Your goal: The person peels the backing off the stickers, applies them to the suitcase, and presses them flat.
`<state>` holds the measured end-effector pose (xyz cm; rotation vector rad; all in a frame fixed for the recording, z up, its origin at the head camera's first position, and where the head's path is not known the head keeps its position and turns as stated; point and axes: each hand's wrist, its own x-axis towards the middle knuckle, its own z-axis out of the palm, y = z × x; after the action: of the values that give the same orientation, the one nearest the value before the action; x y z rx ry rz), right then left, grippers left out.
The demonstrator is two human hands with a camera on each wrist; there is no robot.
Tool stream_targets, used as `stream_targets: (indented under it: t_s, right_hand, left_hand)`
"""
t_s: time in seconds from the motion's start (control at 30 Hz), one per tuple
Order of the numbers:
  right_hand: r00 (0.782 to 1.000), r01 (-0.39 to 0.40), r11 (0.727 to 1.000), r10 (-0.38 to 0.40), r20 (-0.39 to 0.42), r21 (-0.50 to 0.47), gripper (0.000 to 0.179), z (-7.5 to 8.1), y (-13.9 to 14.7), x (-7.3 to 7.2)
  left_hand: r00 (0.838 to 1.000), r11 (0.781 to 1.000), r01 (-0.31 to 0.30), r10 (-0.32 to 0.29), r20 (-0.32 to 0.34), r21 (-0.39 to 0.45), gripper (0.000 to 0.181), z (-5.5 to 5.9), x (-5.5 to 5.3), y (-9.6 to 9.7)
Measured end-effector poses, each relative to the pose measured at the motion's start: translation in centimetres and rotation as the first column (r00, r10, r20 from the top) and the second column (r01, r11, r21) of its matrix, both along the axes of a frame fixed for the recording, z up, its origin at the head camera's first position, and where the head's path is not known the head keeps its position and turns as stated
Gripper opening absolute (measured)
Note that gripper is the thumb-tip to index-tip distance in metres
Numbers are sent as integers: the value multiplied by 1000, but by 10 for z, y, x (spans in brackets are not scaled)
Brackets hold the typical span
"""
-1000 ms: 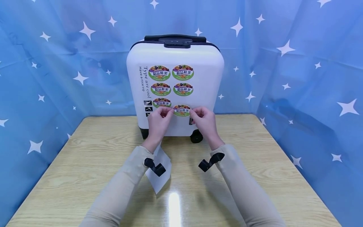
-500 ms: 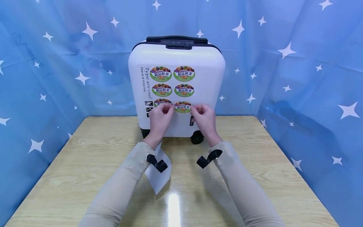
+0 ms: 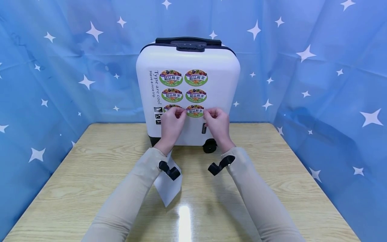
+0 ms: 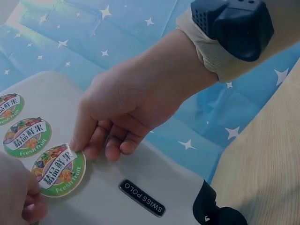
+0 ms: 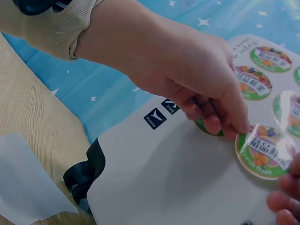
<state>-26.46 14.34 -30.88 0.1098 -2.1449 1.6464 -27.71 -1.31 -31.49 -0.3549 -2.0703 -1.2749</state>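
An oval fruit sticker (image 3: 195, 111) is stretched flat between my two hands, close over the lower front of a white suitcase (image 3: 222, 77). My left hand (image 3: 171, 126) pinches its left edge between thumb and forefinger. At the opposite edge, my right hand (image 3: 218, 126) pinches it the same way. The left wrist view shows the sticker (image 4: 58, 171) with its fruit picture and green rim facing outward. Beside it, a matching sticker (image 3: 171, 107) on the suitcase is partly hidden by my left hand. Several more matching stickers (image 3: 196, 95) sit in two columns above.
A white paper sheet (image 3: 167, 188) lies on the wooden table (image 3: 287, 185) under my left forearm. The suitcase has a black handle (image 3: 188, 41), a black wheel (image 3: 210, 146) and a small label (image 4: 142, 198). Blue star-patterned curtain (image 3: 326, 87) surrounds the table.
Both hands have moved up a little with the held sticker, bringing it level with the lower left one and nearer the row above. The pinch at both edges stays the same.
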Motion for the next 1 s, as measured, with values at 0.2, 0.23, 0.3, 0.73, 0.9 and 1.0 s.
stream_targets:
  t_s: [0.2,0.23,0.3,0.73,0.9,1.0]
  right_hand:
    - [999,17,1000,-16,-35,9,22,-4,-1,-4]
    - [999,22,1000,-22,-44,8,22,-4,-2,-5]
    - [997,41,999,-40,-59,17,21,-6,-3,-6]
    - [978,192,964,-173,-114,183,24,-9,-10,-6]
    - [973,228,954,-214,-92,195,29,-10,-8,-6]
    - [973,219,956,-200,-114,197,28,-10,-10,-7]
  left_hand:
    - [1000,1000,-10,9,17,17,12,2,0,2]
    - [1000,1000,-13,12,18,18,13,2,0,2]
    - [1000,1000,-16,16,16,13,13,2,0,3]
    - [998,998,-56,57,22,-22,13,5,2,2]
    - [997,997,-70,71,20,-16,15,5,1,-1]
    - [999,998,-53,53,10,-20,16,5,1,0]
